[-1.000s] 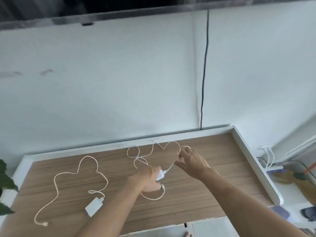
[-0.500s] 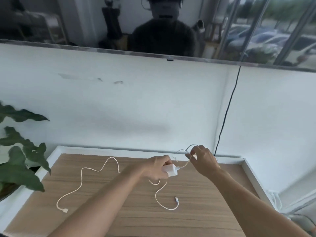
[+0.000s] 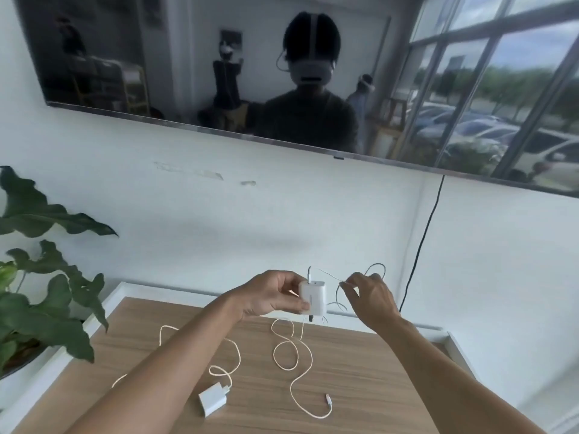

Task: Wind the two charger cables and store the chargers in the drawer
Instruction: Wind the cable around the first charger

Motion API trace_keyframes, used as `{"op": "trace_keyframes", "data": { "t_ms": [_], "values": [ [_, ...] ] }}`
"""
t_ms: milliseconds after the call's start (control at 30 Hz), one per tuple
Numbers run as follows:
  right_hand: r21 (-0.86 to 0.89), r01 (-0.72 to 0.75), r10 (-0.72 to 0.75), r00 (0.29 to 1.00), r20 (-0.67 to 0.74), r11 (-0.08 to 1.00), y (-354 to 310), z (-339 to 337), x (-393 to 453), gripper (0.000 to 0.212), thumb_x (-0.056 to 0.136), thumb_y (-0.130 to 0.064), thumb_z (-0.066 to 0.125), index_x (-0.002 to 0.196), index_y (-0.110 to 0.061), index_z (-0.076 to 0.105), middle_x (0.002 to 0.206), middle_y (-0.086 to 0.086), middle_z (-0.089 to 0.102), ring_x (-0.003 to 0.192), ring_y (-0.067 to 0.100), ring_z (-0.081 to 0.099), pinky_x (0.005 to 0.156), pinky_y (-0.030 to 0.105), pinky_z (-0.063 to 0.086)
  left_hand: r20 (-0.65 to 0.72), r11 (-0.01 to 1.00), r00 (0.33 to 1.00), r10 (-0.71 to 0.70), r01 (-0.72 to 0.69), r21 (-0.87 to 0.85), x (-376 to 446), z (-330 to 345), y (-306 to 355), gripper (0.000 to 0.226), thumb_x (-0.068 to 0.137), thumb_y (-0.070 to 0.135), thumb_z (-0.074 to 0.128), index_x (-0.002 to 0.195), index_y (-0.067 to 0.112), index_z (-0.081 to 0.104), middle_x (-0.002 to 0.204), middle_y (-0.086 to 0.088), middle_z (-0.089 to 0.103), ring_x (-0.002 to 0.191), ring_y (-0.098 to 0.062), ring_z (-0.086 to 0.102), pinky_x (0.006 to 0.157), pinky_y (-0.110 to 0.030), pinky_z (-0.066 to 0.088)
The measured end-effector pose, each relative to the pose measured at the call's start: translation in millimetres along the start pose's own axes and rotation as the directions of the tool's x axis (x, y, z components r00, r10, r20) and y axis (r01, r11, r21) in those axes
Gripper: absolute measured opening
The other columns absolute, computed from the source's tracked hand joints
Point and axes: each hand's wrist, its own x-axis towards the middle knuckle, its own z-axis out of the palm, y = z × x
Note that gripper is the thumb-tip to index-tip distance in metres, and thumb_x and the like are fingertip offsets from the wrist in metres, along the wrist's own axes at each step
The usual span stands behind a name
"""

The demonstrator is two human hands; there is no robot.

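The left hand [image 3: 269, 294] holds a white charger block [image 3: 313, 297] up above the far edge of the wooden tabletop [image 3: 360, 371], thumb and fingers curled round its left side, with the prongs pointing down and the cable plug entering at the top. The right hand [image 3: 368, 296], just to the right of the block and level with it, pinches that charger's thin white cable [image 3: 294, 355] between thumb and fingertips, and a small loop stands up behind the knuckles. From the held block the cable drops to the tabletop, curls in a figure-eight below the hands and runs on to a free connector [image 3: 328, 399] lying on the wood near the front. The second charger [image 3: 213, 400] lies flat on the tabletop under the left forearm, well apart from both hands, and its own cable [image 3: 232, 355] snakes away to the left behind the arm, where part of it is hidden. A leafy green plant [image 3: 40, 302] stands at the left edge of the table. On the white wall behind hangs a dark television screen [image 3: 219, 57], with a black cord [image 3: 423, 242] running down the wall from its lower edge. No drawer can be made out in this view
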Motion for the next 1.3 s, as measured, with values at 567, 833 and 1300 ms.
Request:
{"op": "trace_keyframes", "data": {
  "t_ms": [567, 833, 1300],
  "values": [
    [0.368, -0.306, 0.201, 0.934, 0.297, 0.878, -42.8, 11.1, -22.2, 0.035, 0.106, -0.042, 0.044, 0.098, -0.014, 0.063, 0.075, -0.006, 0.065, 0.072, 0.023, 0.061, 0.064, 0.027, 0.045, -0.402, 0.848, 0.903, 0.155, -0.33, -0.414, -14.7, -62.5, 31.0, 0.045, 0.081, 0.008, 0.081, 0.122, -0.002, 0.068, 0.116, -0.021, 0.072, 0.117, -0.038, 0.069, 0.097, -0.036, 0.06],
    [0.323, -0.044, -0.013, 0.985, 0.172, 0.945, -61.4, 19.4, -51.2, 0.027, 0.107, -0.04, 0.041, 0.084, -0.026, 0.044, 0.053, -0.007, 0.044, 0.048, 0.014, 0.033, 0.054, 0.036, 0.033, -0.619, 0.874, 0.778, 0.112, -0.373, -0.311, -20.5, -81.3, 23.7, 0.025, 0.089, 0.005, 0.078, 0.112, 0.011, 0.074, 0.115, -0.016, 0.073, 0.116, -0.031, 0.072, 0.101, -0.039, 0.058],
    [0.257, 0.537, -0.532, 0.841, -0.096, 0.803, -147.6, -41.4, -39.6, 0.009, 0.103, -0.023, 0.058, 0.104, -0.019, 0.067, 0.075, -0.019, 0.055, 0.059, 0.007, 0.042, 0.054, 0.03, 0.048, -0.672, 0.979, 0.726, 0.147, -0.009, 0.205, -42.5, -109.1, -2.9, 0.023, 0.084, 0.017, 0.083, 0.096, 0.034, 0.075, 0.097, 0.008, 0.08, 0.093, -0.013, 0.077, 0.092, -0.036, 0.058]
  ]
}}
